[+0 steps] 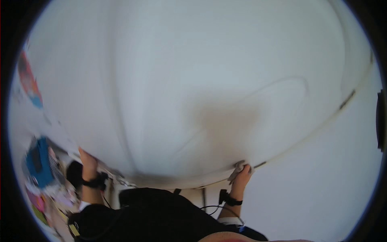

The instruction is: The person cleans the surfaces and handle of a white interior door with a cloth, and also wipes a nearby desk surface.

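Observation:
A large, smooth white panel [250, 60] fills most of the view, with a soft brownish shadow or reflection at its lower middle. My right hand [241, 176] is closed on a crumpled grey cloth [238, 167], at the panel's near edge. Over at the left, my left hand [89, 163] lies against the near-left edge of the panel. One finger stretches out there, while the others are mostly hidden. No object shows in that hand. Dark straps with small devices circle both wrists.
A narrow seam with dark metal fittings [347, 99] curves along the panel's right side. Beyond it is a pale wall [314, 189]. At the lower left lie a blue item [40, 161] and jumbled, colourful belongings. A thin black cable hangs near my right wrist.

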Motion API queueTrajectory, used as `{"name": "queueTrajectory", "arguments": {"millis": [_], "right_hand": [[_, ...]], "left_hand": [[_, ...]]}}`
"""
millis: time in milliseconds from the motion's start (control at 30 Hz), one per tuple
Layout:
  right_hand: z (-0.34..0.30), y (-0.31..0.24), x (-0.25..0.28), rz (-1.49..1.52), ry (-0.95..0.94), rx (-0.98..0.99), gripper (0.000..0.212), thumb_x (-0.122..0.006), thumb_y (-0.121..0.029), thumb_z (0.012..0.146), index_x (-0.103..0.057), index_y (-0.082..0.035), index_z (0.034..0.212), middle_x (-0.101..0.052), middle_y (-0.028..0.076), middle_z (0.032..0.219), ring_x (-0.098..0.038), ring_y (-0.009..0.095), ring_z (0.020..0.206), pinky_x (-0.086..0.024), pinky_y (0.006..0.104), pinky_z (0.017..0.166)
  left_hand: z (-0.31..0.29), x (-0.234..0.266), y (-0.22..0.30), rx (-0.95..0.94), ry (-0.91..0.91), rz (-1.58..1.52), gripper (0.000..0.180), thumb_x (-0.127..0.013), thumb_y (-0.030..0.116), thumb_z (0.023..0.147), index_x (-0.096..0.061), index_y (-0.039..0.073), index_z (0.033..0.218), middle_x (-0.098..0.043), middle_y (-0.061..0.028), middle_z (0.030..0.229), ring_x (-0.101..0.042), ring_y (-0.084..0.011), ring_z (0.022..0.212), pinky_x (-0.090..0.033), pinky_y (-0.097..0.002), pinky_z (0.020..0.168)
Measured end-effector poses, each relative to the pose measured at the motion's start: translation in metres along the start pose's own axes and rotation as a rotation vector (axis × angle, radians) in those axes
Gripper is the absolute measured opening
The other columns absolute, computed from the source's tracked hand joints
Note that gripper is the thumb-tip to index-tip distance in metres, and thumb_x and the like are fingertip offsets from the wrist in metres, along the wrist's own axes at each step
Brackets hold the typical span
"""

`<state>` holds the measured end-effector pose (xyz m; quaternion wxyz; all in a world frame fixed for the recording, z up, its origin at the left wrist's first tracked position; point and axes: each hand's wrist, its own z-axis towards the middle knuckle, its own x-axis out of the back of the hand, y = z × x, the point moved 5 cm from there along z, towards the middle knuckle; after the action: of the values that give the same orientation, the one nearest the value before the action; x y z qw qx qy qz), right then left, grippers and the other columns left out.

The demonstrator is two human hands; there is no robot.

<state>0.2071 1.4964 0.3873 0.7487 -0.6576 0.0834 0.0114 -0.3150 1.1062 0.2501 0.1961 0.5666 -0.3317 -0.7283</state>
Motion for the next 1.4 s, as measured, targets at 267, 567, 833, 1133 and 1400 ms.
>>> {"name": "queueTrajectory", "arguments": {"millis": [267,567,833,1133,1400], "right_hand": [[-0.078,-0.007,-0.077,-0.056,0.002,0.237,0.016,-0.053,-0.006,0.089,-0.053,0.001,0.075,-0.052,0.005,0.067,-0.049,0.014,0.059,-0.041,0.0305,0.054],[-0.108,-0.029,-0.096,-0.139,-0.148,0.228,0.013,-0.067,-0.011,0.081,-0.058,-0.002,0.078,-0.059,0.013,0.07,-0.058,0.023,0.063,-0.047,0.0348,0.059],[-0.178,0.038,-0.133,-0.525,-0.68,-0.055,0.028,-0.065,-0.028,0.085,-0.068,-0.002,0.093,-0.068,0.018,0.09,-0.066,0.034,0.082,-0.053,0.042,0.072],[-0.234,0.109,-0.171,-0.392,-0.8,-0.206,0.035,-0.058,-0.033,0.091,-0.068,-0.005,0.11,-0.068,0.021,0.104,-0.067,0.035,0.092,-0.054,0.0439,0.077],[-0.153,0.046,-0.088,1.063,-0.204,-0.878,0.047,-0.04,-0.04,0.099,-0.059,-0.004,0.123,-0.068,0.008,0.106,-0.066,0.022,0.09,-0.058,0.0368,0.076]], "left_hand": [[-0.035,-0.105,0.031,-0.189,-0.23,0.43,0.045,-0.045,0.031,0.102,-0.049,-0.004,0.13,-0.058,-0.0179,0.124,-0.061,-0.0279,0.107,-0.053,-0.0412,0.089],[-0.079,-0.169,-0.012,0.018,-0.264,0.246,0.047,-0.037,0.033,0.104,-0.049,-0.005,0.128,-0.057,-0.0162,0.124,-0.057,-0.027,0.11,-0.048,-0.0408,0.095],[-0.079,-0.177,-0.027,0.08,-0.503,0.21,0.054,-0.032,0.04,0.102,-0.05,-0.003,0.13,-0.054,-0.0135,0.13,-0.052,-0.0271,0.119,-0.042,-0.0409,0.101],[-0.063,-0.171,-0.029,0.013,-0.46,0.118,0.058,-0.032,0.043,0.1,-0.052,-0.003,0.129,-0.053,-0.0144,0.131,-0.053,-0.0286,0.119,-0.044,-0.042,0.099],[-0.076,-0.181,-0.02,0.05,-0.603,0.114,0.058,-0.03,0.041,0.1,-0.05,-0.003,0.132,-0.053,-0.0171,0.132,-0.051,-0.0295,0.121,-0.045,-0.0428,0.098]]}}
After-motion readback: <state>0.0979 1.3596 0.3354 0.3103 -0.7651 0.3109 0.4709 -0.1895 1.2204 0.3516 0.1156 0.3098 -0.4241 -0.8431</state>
